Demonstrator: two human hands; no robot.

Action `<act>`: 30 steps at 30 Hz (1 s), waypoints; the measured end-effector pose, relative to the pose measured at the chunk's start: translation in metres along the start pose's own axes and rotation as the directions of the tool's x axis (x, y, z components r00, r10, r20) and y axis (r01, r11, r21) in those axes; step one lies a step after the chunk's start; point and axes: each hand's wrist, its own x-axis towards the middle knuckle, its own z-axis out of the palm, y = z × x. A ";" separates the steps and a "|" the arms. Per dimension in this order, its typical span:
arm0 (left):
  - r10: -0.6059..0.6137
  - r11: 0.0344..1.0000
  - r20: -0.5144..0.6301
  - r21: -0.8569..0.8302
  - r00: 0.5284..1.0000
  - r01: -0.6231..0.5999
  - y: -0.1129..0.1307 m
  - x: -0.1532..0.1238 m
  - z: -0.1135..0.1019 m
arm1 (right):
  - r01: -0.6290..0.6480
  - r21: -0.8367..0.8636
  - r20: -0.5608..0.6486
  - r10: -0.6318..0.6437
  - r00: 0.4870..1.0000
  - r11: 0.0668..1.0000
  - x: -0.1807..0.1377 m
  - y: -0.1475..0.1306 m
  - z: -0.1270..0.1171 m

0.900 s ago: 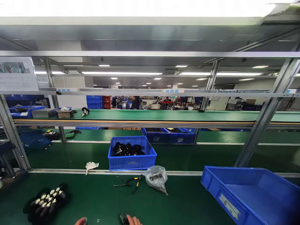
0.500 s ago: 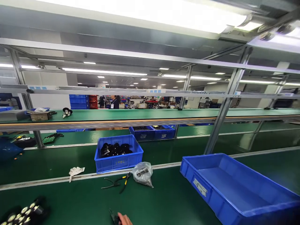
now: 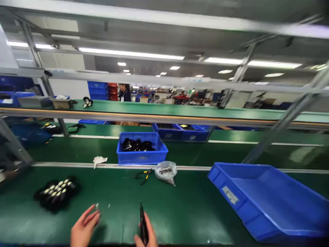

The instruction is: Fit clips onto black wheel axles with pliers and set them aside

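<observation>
My left hand (image 3: 83, 228) is at the lower left with thumb and fingers drawn together. A small shiny metal piece (image 3: 97, 206) shows at its fingertips; its exact shape is too small to make out. On the mat just right of it lies another tiny shiny piece (image 3: 109, 206). My right hand (image 3: 150, 235) is wrapped round slim black pliers (image 3: 143, 224), held upright with the narrow tip pointing away from me. Beyond the hands, a clear plastic bag (image 3: 166, 171) of small metal parts lies beside yellow-and-black pliers (image 3: 147, 176).
A blurred heap of black parts with pale ends (image 3: 58, 192) lies at left. A blue bin (image 3: 142, 157) of black parts stands behind the bag. A large blue bin (image 3: 246, 202) stands at right. A white glove (image 3: 99, 160) lies near the rail; metal posts (image 3: 282, 123) cross the bench.
The view has tilted down and shifted left. My left hand has come into view with a small metal piece at its fingertips. My right hand with the pliers shows more fully.
</observation>
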 end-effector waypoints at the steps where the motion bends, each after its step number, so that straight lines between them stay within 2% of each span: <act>1: -0.014 0.998 0.063 -0.068 0.998 0.018 0.019 -0.017 -0.003 | 0.038 -0.011 0.010 -0.038 0.999 0.999 -0.008 -0.010 -0.003; 2: -0.019 0.994 0.126 -0.107 0.992 0.033 0.038 -0.033 -0.002 | 0.089 -0.013 0.022 -0.089 0.996 0.996 -0.013 -0.019 -0.007; 5: -0.039 0.979 0.197 -0.189 0.980 0.077 0.084 -0.071 0.007 | 0.298 0.019 0.077 -0.298 0.951 0.954 -0.016 -0.038 -0.022; 9: -0.032 0.971 0.198 -0.226 0.980 0.078 0.111 -0.106 0.009 | 0.479 -0.001 0.067 -0.478 0.876 0.878 -0.005 -0.056 -0.038; 12: -0.014 0.980 0.163 -0.193 0.987 0.045 0.120 -0.121 0.003 | 0.545 -0.031 0.056 -0.543 0.838 0.838 0.000 -0.070 -0.044; 17: 0.002 0.987 0.160 -0.159 0.987 0.024 0.130 -0.127 -0.002 | 0.604 -0.049 0.021 -0.603 0.797 0.796 0.007 -0.085 -0.052; 30: 0.019 0.995 0.202 -0.101 0.979 0.002 0.138 -0.132 -0.008 | 0.665 -0.042 0.070 -0.661 0.747 0.746 0.015 -0.093 -0.061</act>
